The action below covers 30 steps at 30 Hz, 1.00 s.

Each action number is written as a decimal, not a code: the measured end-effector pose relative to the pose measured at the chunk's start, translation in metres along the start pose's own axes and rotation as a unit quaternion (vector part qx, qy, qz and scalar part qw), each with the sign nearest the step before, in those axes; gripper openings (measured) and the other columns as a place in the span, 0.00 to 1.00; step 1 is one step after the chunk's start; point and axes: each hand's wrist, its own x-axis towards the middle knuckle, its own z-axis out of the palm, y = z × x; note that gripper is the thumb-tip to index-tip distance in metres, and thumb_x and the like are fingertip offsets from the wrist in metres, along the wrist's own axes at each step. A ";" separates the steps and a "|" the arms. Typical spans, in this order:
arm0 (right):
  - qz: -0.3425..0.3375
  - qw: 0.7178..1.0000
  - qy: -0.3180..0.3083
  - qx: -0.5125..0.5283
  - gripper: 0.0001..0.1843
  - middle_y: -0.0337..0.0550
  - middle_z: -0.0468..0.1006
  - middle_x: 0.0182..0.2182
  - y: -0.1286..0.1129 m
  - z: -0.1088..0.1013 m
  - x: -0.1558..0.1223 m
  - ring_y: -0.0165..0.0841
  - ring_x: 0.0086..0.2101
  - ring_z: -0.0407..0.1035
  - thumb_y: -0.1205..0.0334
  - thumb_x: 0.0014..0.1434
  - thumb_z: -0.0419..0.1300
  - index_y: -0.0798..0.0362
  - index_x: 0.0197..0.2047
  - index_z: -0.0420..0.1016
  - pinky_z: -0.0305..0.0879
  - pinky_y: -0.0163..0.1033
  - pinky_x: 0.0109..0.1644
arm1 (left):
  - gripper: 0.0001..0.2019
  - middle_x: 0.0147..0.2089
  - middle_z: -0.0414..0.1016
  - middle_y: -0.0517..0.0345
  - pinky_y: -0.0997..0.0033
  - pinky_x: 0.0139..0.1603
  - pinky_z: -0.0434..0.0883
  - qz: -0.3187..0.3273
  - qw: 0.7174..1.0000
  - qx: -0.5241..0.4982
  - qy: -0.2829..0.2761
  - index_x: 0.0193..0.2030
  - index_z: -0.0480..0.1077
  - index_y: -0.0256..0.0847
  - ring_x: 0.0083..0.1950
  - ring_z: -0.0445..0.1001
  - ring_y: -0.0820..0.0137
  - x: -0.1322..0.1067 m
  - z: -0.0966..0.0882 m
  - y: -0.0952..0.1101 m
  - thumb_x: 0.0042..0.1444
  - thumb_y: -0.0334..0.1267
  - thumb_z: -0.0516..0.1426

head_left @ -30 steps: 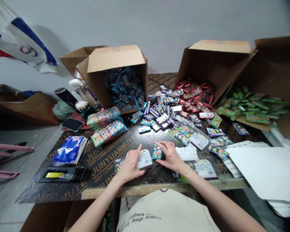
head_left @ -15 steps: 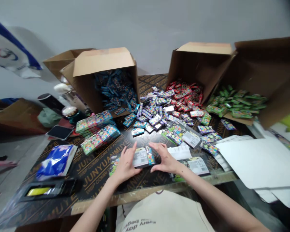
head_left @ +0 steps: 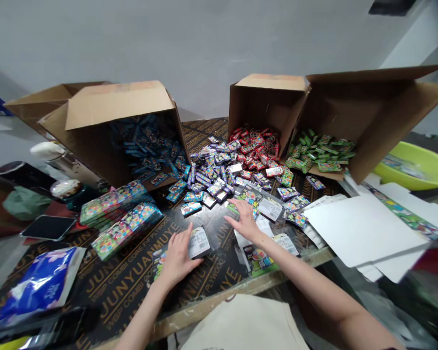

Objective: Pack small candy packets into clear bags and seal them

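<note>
My left hand [head_left: 177, 255] lies flat, fingers spread, on a clear-wrapped pack [head_left: 197, 243] with a white barcode label on the dark table [head_left: 131, 272]. My right hand [head_left: 244, 218] is stretched out, fingers apart, over a stack of flat clear packs with colourful cards [head_left: 257, 199] and holds nothing. Just beyond it lies a heap of small purple packets [head_left: 213, 172]. Red packets [head_left: 255, 146] spill from a tipped carton behind them.
Three cartons lie on their sides: blue packets [head_left: 146, 146] at left, red in the middle, green packets [head_left: 319, 153] at right. Finished multicolour packs [head_left: 120, 218] are stacked at left. White sheets [head_left: 354, 228] overhang the right edge. A blue tissue pack [head_left: 40, 284], phone [head_left: 47, 227] and flasks sit far left.
My right hand let go of the small packet by the labelled pack and reached forward and right to the stack of clear packs. My left hand stayed on the pack. The view swung right.
</note>
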 end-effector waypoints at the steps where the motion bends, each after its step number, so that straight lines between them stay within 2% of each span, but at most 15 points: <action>1: 0.004 1.000 0.001 -0.016 0.27 0.49 0.67 0.50 0.009 0.002 0.010 0.42 0.51 0.59 0.55 0.53 0.58 0.51 0.55 0.63 0.53 0.48 0.53 | 0.48 0.57 0.62 0.47 0.44 0.60 0.50 0.008 1.000 0.002 -0.002 0.66 0.35 0.44 0.58 0.60 0.54 0.000 0.002 0.000 0.42 0.41 0.61; 3: 0.012 0.999 0.003 -0.035 0.28 0.51 0.67 0.51 0.023 0.006 0.029 0.44 0.51 0.59 0.56 0.51 0.59 0.52 0.55 0.63 0.53 0.50 0.53 | 0.48 0.58 0.61 0.47 0.44 0.62 0.47 0.016 1.000 -0.004 0.020 0.66 0.34 0.44 0.59 0.60 0.55 -0.001 0.003 0.002 0.44 0.40 0.60; 7: -0.001 1.000 0.026 -0.006 0.25 0.51 0.68 0.50 0.028 0.010 0.051 0.44 0.50 0.60 0.58 0.53 0.57 0.52 0.55 0.63 0.55 0.49 0.51 | 0.49 0.60 0.57 0.45 0.45 0.63 0.47 0.000 0.988 -0.084 0.127 0.66 0.26 0.43 0.63 0.55 0.56 -0.003 -0.012 0.016 0.47 0.40 0.59; 10: -0.033 0.999 0.012 0.016 0.25 0.50 0.68 0.50 0.021 0.015 0.047 0.43 0.51 0.59 0.56 0.54 0.57 0.51 0.55 0.63 0.54 0.49 0.52 | 0.51 0.61 0.56 0.45 0.46 0.62 0.50 -0.022 0.969 -0.165 0.184 0.65 0.23 0.44 0.63 0.54 0.56 -0.006 -0.028 0.026 0.46 0.43 0.60; 14: -0.038 0.999 -0.023 -0.022 0.24 0.50 0.66 0.51 0.021 0.019 0.029 0.44 0.52 0.58 0.56 0.54 0.57 0.50 0.54 0.64 0.53 0.50 0.52 | 0.53 0.61 0.56 0.44 0.48 0.60 0.55 -0.048 0.947 -0.223 0.228 0.64 0.18 0.45 0.63 0.54 0.56 -0.008 -0.039 0.033 0.46 0.49 0.58; 16: -0.018 0.997 -0.015 -0.068 0.24 0.51 0.64 0.52 0.029 0.016 0.018 0.46 0.53 0.56 0.56 0.54 0.57 0.50 0.54 0.64 0.52 0.52 0.52 | 0.53 0.61 0.55 0.44 0.48 0.59 0.57 -0.052 0.950 -0.208 0.226 0.63 0.17 0.46 0.63 0.55 0.56 -0.007 -0.042 0.033 0.47 0.49 0.58; 18: 0.016 0.992 -0.001 -0.123 0.26 0.53 0.63 0.52 0.042 0.010 0.008 0.48 0.52 0.55 0.56 0.54 0.57 0.50 0.56 0.62 0.53 0.53 0.50 | 0.50 0.62 0.54 0.45 0.48 0.59 0.56 -0.045 0.969 -0.141 0.198 0.65 0.23 0.48 0.62 0.56 0.55 -0.005 -0.044 0.030 0.47 0.46 0.58; 20: 0.055 0.985 0.000 -0.165 0.28 0.54 0.65 0.48 0.056 0.003 -0.001 0.48 0.48 0.58 0.58 0.53 0.57 0.50 0.58 0.59 0.54 0.53 0.47 | 0.44 0.61 0.56 0.47 0.47 0.60 0.53 -0.034 0.989 -0.045 0.140 0.66 0.35 0.49 0.61 0.56 0.54 -0.001 -0.039 0.021 0.47 0.43 0.58; 22: 0.086 0.978 -0.015 -0.187 0.29 0.52 0.69 0.41 0.068 -0.004 -0.008 0.46 0.43 0.62 0.59 0.53 0.57 0.50 0.58 0.59 0.57 0.52 0.44 | 0.40 0.58 0.60 0.47 0.45 0.61 0.49 -0.031 0.997 0.032 0.061 0.64 0.46 0.48 0.59 0.58 0.53 0.001 -0.028 0.009 0.46 0.42 0.60; 25: 0.101 0.981 -0.030 -0.160 0.27 0.49 0.71 0.36 0.077 -0.011 -0.009 0.43 0.39 0.65 0.62 0.52 0.57 0.52 0.56 0.62 0.60 0.49 0.43 | 0.39 0.53 0.65 0.46 0.40 0.60 0.47 -0.049 0.996 0.066 -0.025 0.62 0.53 0.46 0.56 0.62 0.52 0.000 -0.004 -0.006 0.43 0.44 0.61; 27: 0.101 0.991 -0.013 -0.091 0.28 0.48 0.72 0.38 0.069 -0.014 -0.005 0.41 0.38 0.66 0.61 0.50 0.59 0.53 0.55 0.63 0.62 0.47 0.43 | 0.38 0.54 0.64 0.44 0.38 0.59 0.45 -0.065 0.996 0.054 -0.024 0.60 0.56 0.45 0.57 0.60 0.51 0.001 0.007 -0.006 0.42 0.48 0.62; 30: 0.103 0.994 0.011 0.044 0.30 0.46 0.73 0.38 0.035 -0.017 0.001 0.38 0.36 0.68 0.59 0.48 0.61 0.53 0.55 0.62 0.65 0.44 0.43 | 0.33 0.58 0.62 0.43 0.41 0.60 0.47 -0.096 0.993 -0.063 0.034 0.56 0.63 0.44 0.60 0.58 0.51 0.008 0.008 0.015 0.42 0.52 0.61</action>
